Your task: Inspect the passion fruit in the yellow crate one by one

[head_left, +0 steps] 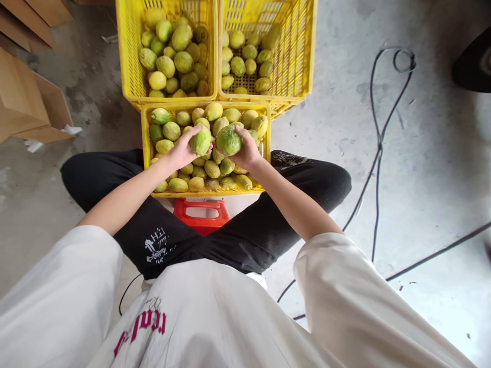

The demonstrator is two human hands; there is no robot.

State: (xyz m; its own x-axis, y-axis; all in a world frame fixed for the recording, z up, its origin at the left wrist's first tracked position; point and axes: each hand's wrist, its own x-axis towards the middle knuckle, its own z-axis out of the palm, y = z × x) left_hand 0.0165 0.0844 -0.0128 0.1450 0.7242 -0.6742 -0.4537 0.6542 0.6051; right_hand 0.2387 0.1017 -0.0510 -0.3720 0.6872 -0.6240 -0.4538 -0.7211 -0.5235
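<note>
My left hand (183, 151) grips a green-yellow lemon (201, 141) over the near yellow crate (146, 153). My right hand (247, 152) holds a larger green lemon (228, 140) right beside it; the two fruits almost touch. Both hover just above the pile of lemons filling that crate, which sits between my knees.
Two more yellow crates stand behind: the far left crate (126, 61) is well filled, the far right crate (303, 56) holds fewer lemons. A red stool (201, 214) shows under me. Cardboard boxes (26, 102) lie at left; black cables (379, 148) run across the concrete floor at right.
</note>
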